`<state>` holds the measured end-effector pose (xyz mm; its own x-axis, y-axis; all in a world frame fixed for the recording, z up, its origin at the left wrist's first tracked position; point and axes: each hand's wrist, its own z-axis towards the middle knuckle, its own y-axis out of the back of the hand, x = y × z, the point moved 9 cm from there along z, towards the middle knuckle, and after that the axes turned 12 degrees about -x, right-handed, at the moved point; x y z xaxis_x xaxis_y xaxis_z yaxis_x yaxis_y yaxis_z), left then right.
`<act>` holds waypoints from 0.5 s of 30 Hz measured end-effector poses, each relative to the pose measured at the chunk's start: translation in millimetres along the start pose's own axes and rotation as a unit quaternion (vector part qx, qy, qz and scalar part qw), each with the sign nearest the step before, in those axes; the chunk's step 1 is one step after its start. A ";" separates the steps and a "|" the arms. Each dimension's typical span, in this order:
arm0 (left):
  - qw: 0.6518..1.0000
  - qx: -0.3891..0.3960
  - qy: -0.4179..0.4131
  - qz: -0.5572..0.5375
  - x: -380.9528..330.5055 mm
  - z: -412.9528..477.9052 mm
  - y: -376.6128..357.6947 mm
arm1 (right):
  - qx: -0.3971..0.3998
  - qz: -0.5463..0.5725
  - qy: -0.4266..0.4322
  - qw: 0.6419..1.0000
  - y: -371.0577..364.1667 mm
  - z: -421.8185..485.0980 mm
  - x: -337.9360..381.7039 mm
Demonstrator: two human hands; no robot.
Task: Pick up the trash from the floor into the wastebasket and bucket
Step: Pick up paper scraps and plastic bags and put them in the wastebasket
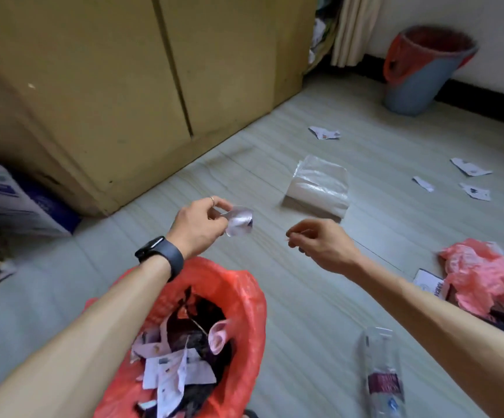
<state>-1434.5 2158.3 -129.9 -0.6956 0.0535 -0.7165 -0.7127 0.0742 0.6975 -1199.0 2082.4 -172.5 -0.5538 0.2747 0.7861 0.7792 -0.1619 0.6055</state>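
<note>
A crumpled pale wrapper point(240, 220) is pinched between the thumb and fingers of the left hand point(199, 227), held in the air at the centre of the frame, above and just beyond the wastebasket point(252, 300). The wastebasket, lined with a red bag, is seen at the lower centre and is filled with torn paper and dark scraps. A dark smartwatch point(160, 256) is worn on the left wrist. The right hand point(320, 245) is held right of centre with its fingers curled and thumb against them; whether anything is pinched cannot be told. The blue-grey bucket point(419, 86), lined in red, stands at the upper right against the wall. On the floor point(305, 312) are left a tissue pack point(317, 185), paper scraps point(324, 133), a pink plastic bag point(486, 273) and a clear bottle point(383, 381).
</note>
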 end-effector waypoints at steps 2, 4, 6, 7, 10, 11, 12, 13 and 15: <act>0.999 -0.028 0.023 -0.017 16.4 -38.3 40.8 | 0.027 -0.019 0.056 0.998 -8.5 -40.9 55.4; 0.999 -0.032 0.034 0.002 36.9 -68.8 62.0 | 0.055 -0.033 0.094 0.993 -24.4 -75.2 87.4; 0.998 -0.037 0.038 0.037 57.7 -95.8 78.2 | 0.080 -0.051 0.113 0.989 -44.1 -101.8 103.7; 0.997 -0.040 0.037 0.053 69.3 -111.0 87.4 | 0.091 -0.058 0.115 0.987 -55.1 -115.7 109.9; 0.994 -0.027 0.004 0.104 100.3 -144.2 91.7 | 0.126 -0.078 0.110 0.983 -80.0 -147.3 114.6; 0.990 -0.037 -0.006 0.133 114.0 -152.6 92.4 | 0.119 -0.100 0.115 0.981 -85.3 -155.9 112.7; 0.983 -0.058 -0.003 0.174 128.3 -160.9 94.7 | 0.094 -0.132 0.126 0.979 -86.7 -163.5 110.1; 0.974 -0.085 0.008 0.210 142.2 -168.3 96.7 | 0.059 -0.162 0.131 0.976 -85.0 -169.7 104.1; 0.970 -0.117 0.050 0.207 167.8 -184.2 97.4 | 0.017 -0.192 0.081 0.978 -82.9 -184.9 84.0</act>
<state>-1637.3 1991.1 -179.7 -0.9237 -0.0675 -0.3771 -0.3629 -0.1610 0.9178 -1364.4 1943.7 -133.7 -0.8442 0.1541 0.5134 0.5130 -0.0450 0.8572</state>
